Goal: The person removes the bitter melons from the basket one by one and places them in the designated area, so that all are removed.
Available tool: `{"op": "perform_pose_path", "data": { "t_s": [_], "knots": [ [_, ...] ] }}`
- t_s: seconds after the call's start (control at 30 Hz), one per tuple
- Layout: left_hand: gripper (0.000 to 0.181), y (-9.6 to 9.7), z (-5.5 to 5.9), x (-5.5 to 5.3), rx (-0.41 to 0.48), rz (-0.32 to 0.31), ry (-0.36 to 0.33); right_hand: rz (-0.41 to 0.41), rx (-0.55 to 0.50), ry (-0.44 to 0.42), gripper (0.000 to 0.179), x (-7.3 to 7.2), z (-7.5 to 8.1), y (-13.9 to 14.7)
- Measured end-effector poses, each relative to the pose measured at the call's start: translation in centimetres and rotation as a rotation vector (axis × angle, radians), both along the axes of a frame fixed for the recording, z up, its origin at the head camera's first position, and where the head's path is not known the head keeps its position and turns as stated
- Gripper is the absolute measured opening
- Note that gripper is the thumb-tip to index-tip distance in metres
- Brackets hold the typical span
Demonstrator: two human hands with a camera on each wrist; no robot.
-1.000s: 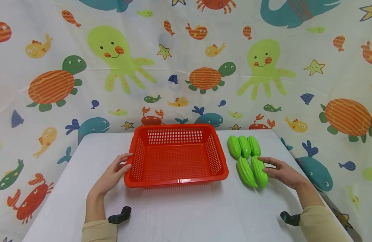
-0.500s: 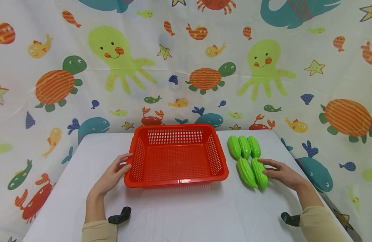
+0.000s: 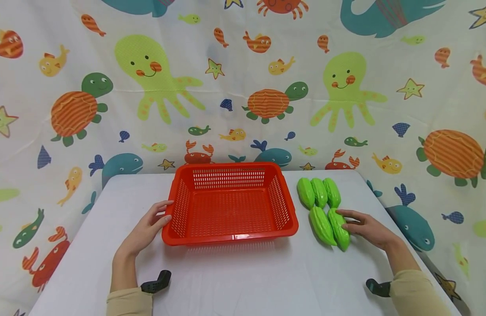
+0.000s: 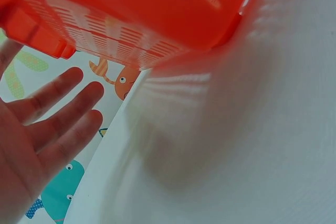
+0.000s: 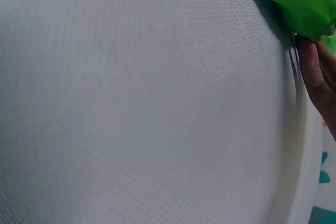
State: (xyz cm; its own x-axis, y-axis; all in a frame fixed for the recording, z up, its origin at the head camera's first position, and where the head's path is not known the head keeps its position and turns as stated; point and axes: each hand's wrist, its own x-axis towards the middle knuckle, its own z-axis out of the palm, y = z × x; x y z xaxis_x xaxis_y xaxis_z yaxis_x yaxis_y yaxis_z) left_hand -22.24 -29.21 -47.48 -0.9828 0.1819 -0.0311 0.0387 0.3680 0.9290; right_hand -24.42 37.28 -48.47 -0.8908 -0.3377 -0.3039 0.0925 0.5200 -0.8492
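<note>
A red slotted plastic basket (image 3: 231, 239) stands on the white table. My left hand (image 3: 149, 226) is at its left side, fingertips at the rim; in the left wrist view, several fingers (image 4: 60, 103) extend apart below the basket's wall. Right of the basket lie glossy green ribbed toy vegetables (image 3: 319, 192), pointed at the ends, three in a back row and two in front. My right hand (image 3: 371, 228) touches the front right green ribbed toy vegetable (image 3: 338, 228) with fingertips and thumb. In the right wrist view, fingers (image 5: 312, 72) meet the lower end of a green toy vegetable (image 5: 302, 3).
The white table (image 3: 243, 281) runs to a cloth backdrop (image 3: 235, 109) printed with sea animals. Black wrist-worn devices (image 3: 157, 283) show at both wrists. The table's right edge lies close beyond my right forearm (image 3: 402, 256).
The front right green toy vegetable has shifted slightly toward me, with my right hand moving along at its side. My left hand and the basket have stayed put.
</note>
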Motion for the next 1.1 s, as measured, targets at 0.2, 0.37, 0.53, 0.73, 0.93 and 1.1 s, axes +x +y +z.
{"op": "perform_pose_path", "data": {
  "t_s": [0.2,0.37,0.53,0.73,0.93,1.1],
  "knots": [
    [0.06,-0.02,0.01,-0.01,-0.01,-0.001,-0.002,-0.002,0.024,0.012,0.055,-0.13,-0.02,-0.13],
    [0.06,-0.01,-0.09,-0.05,-0.014,-0.007,0.001,-0.012,0.016,0.007,0.056,-0.13,0.0,-0.24],
    [0.059,-0.05,-0.11,-0.1,-0.016,-0.006,0.003,-0.025,-0.002,-0.011,0.056,-0.22,-0.17,-0.2],
    [0.06,-0.07,-0.14,-0.17,-0.018,-0.006,0.007,-0.024,-0.012,-0.002,0.055,-0.26,-0.48,-0.11],
    [0.059,-0.09,-0.32,-0.23,-0.02,-0.003,0.004,-0.032,-0.004,0.006,0.056,-0.18,-0.59,-0.2],
    [0.059,-0.03,-0.43,-0.22,-0.016,0.003,0.001,-0.044,0.0,0.004,0.057,-0.24,-0.47,-0.35]
  ]
}}
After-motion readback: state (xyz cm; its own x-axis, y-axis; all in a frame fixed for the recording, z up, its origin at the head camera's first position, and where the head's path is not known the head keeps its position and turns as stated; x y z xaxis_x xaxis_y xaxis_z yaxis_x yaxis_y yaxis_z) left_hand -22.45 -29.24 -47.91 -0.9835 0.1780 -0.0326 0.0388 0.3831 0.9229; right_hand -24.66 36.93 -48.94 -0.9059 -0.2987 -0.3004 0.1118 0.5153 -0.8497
